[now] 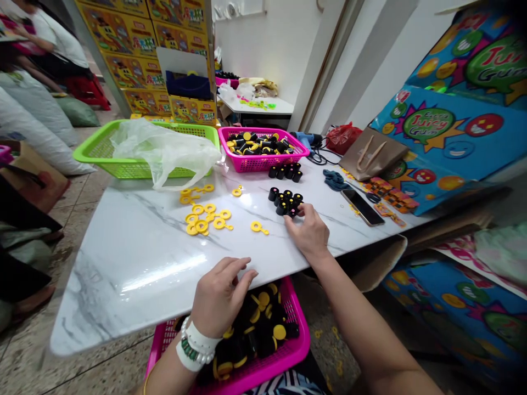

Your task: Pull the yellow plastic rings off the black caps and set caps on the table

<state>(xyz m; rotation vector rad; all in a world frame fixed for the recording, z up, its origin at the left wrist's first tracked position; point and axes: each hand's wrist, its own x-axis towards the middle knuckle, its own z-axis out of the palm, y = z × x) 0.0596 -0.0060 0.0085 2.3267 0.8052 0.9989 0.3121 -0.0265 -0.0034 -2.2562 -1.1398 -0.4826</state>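
Note:
My right hand (309, 231) is at a cluster of short black plastic cylinders (284, 198) on the marble-patterned table (164, 280). Its thumb and index finger close around the nearest black cylinder (292, 212), which has a pink dot on top. My left hand (220, 293) hovers over the table's front edge, fingers loosely bent and thumb apart, holding nothing. A single yellow ring with a small tab (257, 226) lies between the hands. Several more yellow rings (201, 218) are spread to the left. Behind the cluster stands a second group of black cylinders (285, 171).
A pink basket (251, 163) of black-and-yellow pieces and a green basket (94, 156) with a plastic bag (164, 151) stand at the back. Another pink basket (302, 343) is below the front edge. A phone (363, 207), scissors (373, 196) and paper bag (366, 151) lie right.

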